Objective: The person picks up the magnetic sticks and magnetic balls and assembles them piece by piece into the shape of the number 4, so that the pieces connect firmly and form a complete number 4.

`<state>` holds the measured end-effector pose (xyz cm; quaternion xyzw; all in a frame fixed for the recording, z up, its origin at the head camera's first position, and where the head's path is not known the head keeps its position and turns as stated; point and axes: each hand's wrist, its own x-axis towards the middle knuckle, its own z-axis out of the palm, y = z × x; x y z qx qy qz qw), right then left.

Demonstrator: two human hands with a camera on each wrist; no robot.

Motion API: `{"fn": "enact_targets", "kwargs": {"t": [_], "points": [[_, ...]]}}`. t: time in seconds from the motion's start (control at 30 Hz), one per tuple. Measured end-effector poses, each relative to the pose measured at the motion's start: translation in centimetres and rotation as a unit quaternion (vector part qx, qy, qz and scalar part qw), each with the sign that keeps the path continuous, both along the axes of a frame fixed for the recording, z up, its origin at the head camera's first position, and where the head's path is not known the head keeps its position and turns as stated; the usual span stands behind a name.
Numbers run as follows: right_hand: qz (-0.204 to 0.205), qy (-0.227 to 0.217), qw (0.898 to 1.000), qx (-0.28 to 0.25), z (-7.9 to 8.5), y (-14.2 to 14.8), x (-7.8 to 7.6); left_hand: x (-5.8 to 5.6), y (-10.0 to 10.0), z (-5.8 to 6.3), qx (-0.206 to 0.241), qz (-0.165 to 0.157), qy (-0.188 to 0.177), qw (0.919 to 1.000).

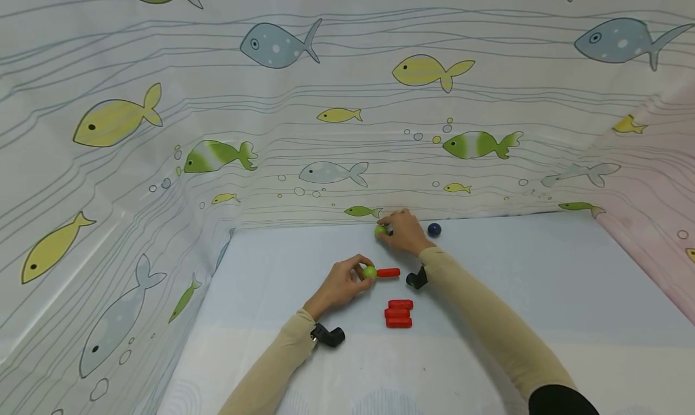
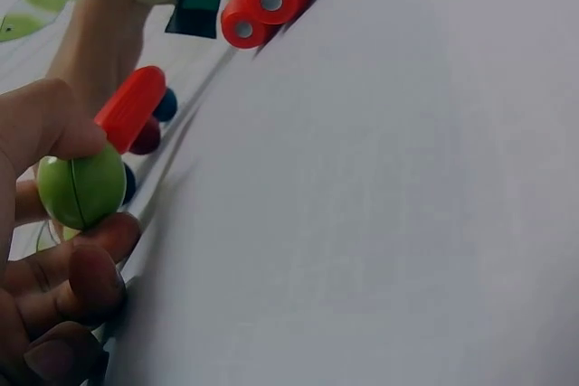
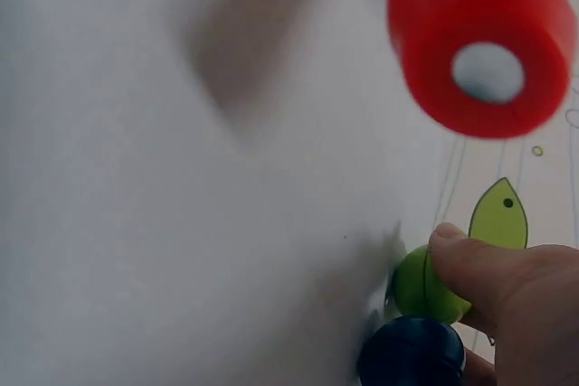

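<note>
My left hand (image 1: 342, 282) pinches a green ball (image 1: 370, 272) between thumb and fingers. A red rod (image 1: 388, 272) sticks out from that ball toward the right, its near end against it. Farther back, by the wall, my right hand (image 1: 404, 233) pinches a second green ball (image 3: 422, 287). Close beside that ball in the right wrist view is a dark blue ball (image 3: 412, 353). Another dark blue ball (image 1: 434, 230) lies just right of the right hand. In the left wrist view, a dark red ball (image 2: 146, 137) shows behind the held rod.
Three red rods (image 1: 399, 313) lie side by side on the white table (image 1: 461, 367), nearer than the hands; their ends show silvery discs. Behind the table rises a fish-printed sheet (image 1: 271, 119). A black wrist camera (image 1: 417, 278) hangs from the right wrist.
</note>
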<state>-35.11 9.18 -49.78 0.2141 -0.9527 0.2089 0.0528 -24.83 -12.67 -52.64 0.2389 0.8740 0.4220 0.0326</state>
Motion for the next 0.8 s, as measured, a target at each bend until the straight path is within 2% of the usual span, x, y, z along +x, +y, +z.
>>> {"fn": "enact_targets", "kwargs": {"t": [0.5, 0.8], "points": [[0.005, -0.033, 0.999, -0.012, -0.4, 0.0, -0.1, -0.1, -0.2, -0.3, 0.004, -0.001, 0.001, 1.0000], [0.024, -0.033, 0.998, -0.039, 0.7, 0.9, 0.9, -0.2, -0.3, 0.1, 0.001, 0.001, 0.009, 1.0000]]}}
